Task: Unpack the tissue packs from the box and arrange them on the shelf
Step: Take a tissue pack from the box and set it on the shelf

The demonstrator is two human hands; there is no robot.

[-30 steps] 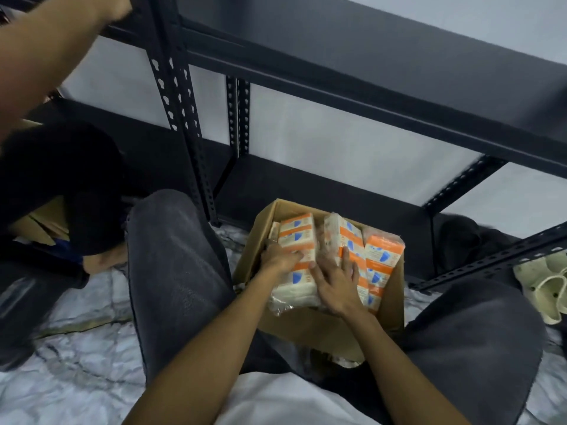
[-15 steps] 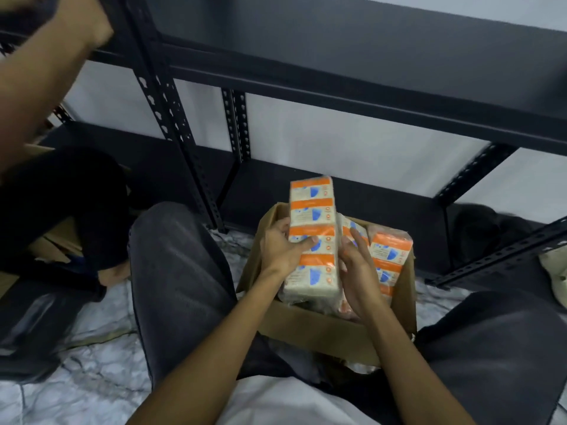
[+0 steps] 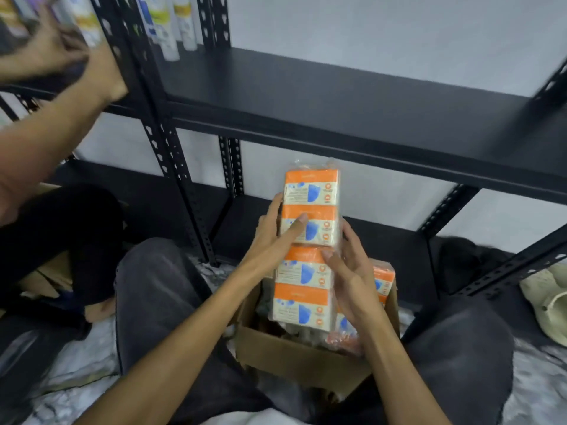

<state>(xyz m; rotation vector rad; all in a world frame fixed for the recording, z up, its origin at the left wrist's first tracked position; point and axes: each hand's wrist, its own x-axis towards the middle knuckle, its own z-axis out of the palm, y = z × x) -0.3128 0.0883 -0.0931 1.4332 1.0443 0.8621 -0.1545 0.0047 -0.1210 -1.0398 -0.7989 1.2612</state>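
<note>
**First bundle out of the box, shelf not yet stocked**

Pale grey wall behind a black slotted-steel rack; marbled floor covering underneath. Person seated on the floor in dark grey trousers, legs either side of an open brown cardboard box [image 3: 294,360].

Held above the box: a tall clear-wrapped bundle of orange-and-cream tissue packs [image 3: 308,250], four packs stacked one over another, upright with a slight lean. Its lower end is level with the box mouth, its top just short of the front edge of the black middle shelf board [image 3: 352,96].

Left hand [image 3: 273,237] on the bundle's left side, fingers [image 3: 296,227] straight and pressed together across the front face. Right hand [image 3: 349,280] against the right side, palm in, fingers slightly curled round that edge. The bundle looks clamped between the two hands.

In the box: at least one more orange-and-cream pack [image 3: 383,282] at the right wall behind the right hand, plus crumpled clear wrap near the bottom. Exact count cannot be told.

Shelf board in front carries no tissue packs in the part that shows. At far upper left, white bottles with yellow-green labels [image 3: 171,23] stand on the same level, and a second person's blurred hand [image 3: 52,53] reaches there.

Judgement: early stage. One bundle lifted, none placed. Left to do: set this bundle on the shelf, then unload whatever remains in the box and line it up.
</note>
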